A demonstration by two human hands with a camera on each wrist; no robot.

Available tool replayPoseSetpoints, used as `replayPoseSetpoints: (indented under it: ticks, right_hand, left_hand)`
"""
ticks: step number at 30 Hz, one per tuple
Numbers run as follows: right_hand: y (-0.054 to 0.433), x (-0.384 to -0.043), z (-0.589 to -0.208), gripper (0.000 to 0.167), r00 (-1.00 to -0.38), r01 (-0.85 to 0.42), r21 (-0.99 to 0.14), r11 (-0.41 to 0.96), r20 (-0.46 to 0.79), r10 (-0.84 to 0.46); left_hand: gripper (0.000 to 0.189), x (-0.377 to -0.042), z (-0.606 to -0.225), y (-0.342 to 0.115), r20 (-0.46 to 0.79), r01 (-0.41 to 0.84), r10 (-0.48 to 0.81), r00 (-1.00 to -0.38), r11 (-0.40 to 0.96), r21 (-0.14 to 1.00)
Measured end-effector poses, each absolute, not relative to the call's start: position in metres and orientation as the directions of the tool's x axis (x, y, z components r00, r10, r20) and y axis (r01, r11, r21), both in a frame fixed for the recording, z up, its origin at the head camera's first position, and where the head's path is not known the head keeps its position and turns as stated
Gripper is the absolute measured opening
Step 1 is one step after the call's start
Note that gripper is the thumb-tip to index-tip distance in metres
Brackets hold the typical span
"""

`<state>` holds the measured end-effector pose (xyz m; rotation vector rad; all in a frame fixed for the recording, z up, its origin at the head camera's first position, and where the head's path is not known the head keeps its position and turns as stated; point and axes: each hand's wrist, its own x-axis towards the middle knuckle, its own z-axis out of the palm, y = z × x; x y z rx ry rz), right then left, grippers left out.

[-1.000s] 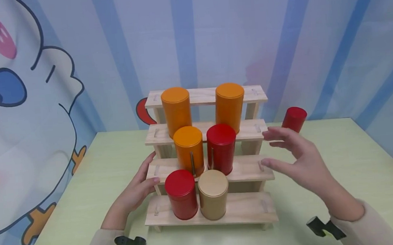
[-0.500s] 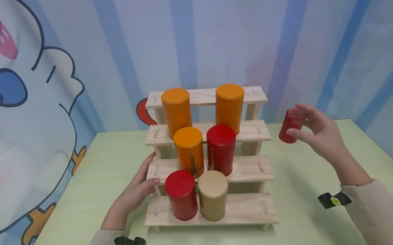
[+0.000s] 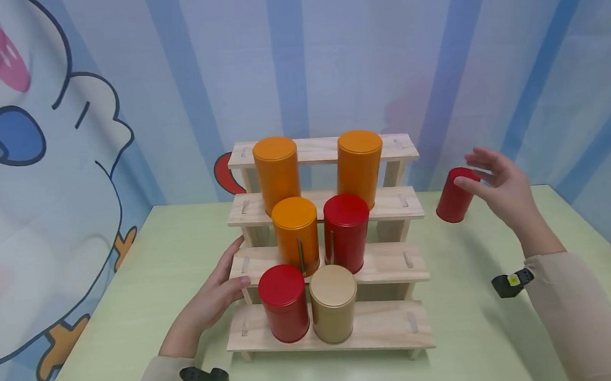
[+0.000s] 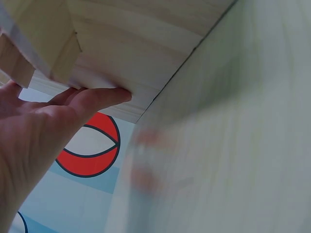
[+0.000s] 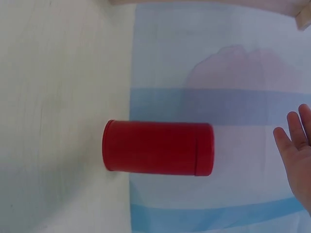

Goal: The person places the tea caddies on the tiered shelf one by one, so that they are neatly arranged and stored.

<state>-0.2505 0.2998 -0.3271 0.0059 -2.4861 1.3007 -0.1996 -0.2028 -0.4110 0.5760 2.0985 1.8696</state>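
Note:
My left hand [image 3: 206,300] grips the left end of a pale wooden stepped rack [image 3: 386,262], thumb on the front of a tier. The left wrist view shows its fingers straight along the wooden side panel [image 4: 146,53]. A red lidded can [image 3: 453,200] stands upright on the table, right of the rack. Over its top reaches my right hand [image 3: 510,195], fingers spread and holding nothing; its thumb overlaps the lid in the head view. In the right wrist view this red can [image 5: 158,148] appears sideways, apart from the hand [image 5: 297,155].
Two orange cans [image 3: 277,178] stand high on the rack. Below are another orange can [image 3: 295,239] and a red can [image 3: 347,235]. The lowest tier bears a red can [image 3: 284,306] and a beige can [image 3: 334,305]. A printed cloth [image 3: 338,62] hangs behind the table [image 3: 180,236].
My right hand has moved from beside the rack to the red can on the right, then slightly up and back with its fingers parted. The left hand and the cans look unmoved.

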Motion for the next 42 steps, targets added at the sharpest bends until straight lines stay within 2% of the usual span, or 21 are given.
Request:
replayPoseSetpoints:
  ticks: [18,33,42]
  right_hand:
    - [0.311,-0.295,-0.353,0.088,-0.939,-0.001,-0.865,0.502,0.174,0.297]
    - [0.32,-0.31,-0.381,0.101,-0.931,0.107,-0.901,0.421,0.057,0.361]
    - [0.322,-0.31,-0.393,0.105,-0.937,0.152,-0.904,0.401,-0.002,0.35]
  left_hand:
    - [0.08,-0.2,-0.411,-0.203,0.06,0.109,0.466,-0.883,0.08,0.991]
    - [0.08,-0.203,-0.413,-0.205,0.056,0.109,0.462,-0.885,0.088,0.99]
    - [0.08,-0.2,-0.411,-0.203,0.053,0.104,0.459,-0.887,0.086,0.991]
